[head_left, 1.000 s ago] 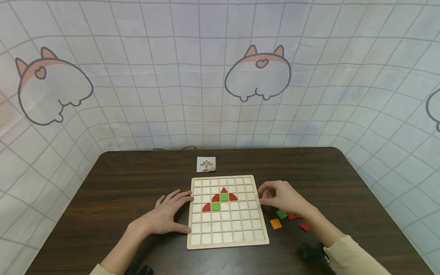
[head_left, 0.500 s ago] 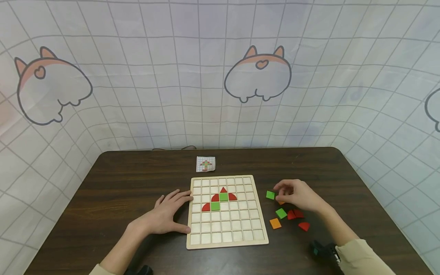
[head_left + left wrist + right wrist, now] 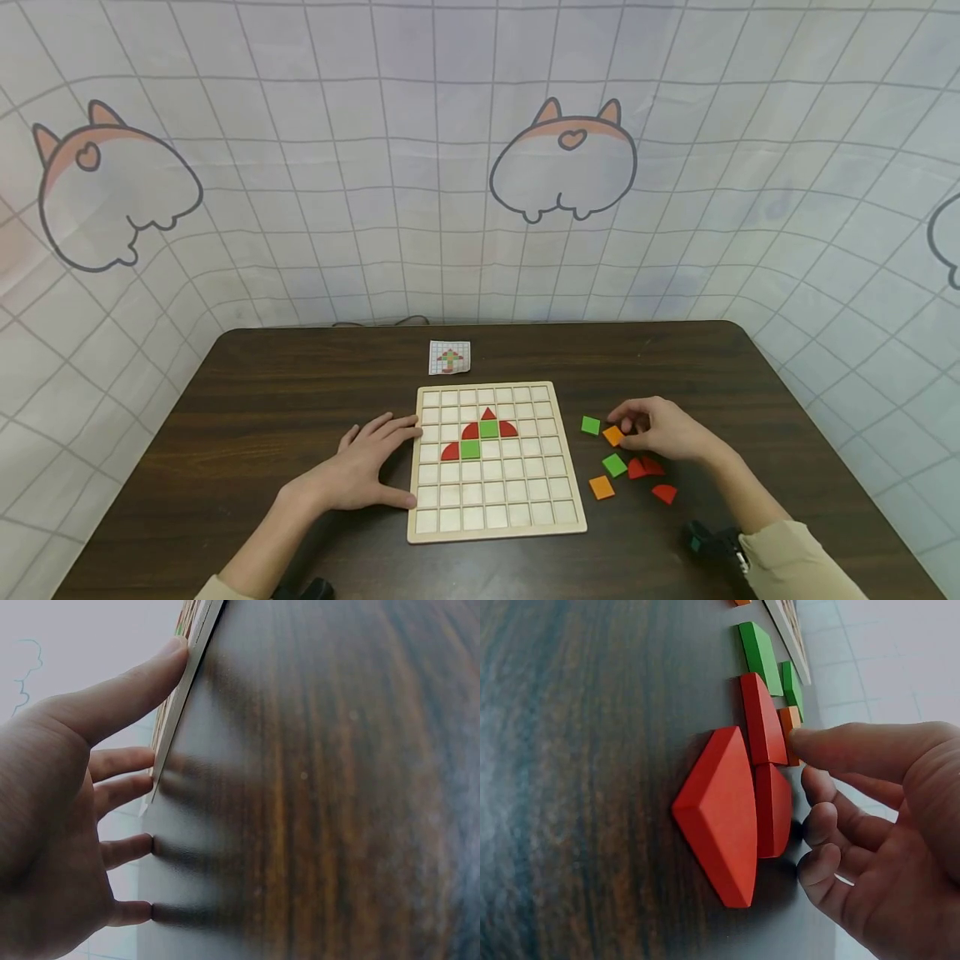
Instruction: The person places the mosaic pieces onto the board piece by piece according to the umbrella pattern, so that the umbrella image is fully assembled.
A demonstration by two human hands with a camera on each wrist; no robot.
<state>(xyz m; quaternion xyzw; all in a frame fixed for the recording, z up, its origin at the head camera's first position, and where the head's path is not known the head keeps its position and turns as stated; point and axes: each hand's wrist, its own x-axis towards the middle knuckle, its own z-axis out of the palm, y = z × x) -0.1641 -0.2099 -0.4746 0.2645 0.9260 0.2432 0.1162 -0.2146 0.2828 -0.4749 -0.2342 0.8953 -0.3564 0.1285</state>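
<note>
The right hand (image 3: 662, 429) edged right, baring the far orange square (image 3: 613, 436) by its thumb, grip unclear, and the board (image 3: 496, 493) gained nothing!

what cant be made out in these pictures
- Head view: the pattern on the card is too small to read cell by cell.
- Head view: a dark object is cut off by the bottom edge.
- Left wrist view: the board is nearly edge-on and cut off at the top.
- Right wrist view: the thumb of the right hand covers part of an orange tile.

One board (image 3: 497, 536), thirteen tiles (image 3: 590, 426) (visible)
</note>
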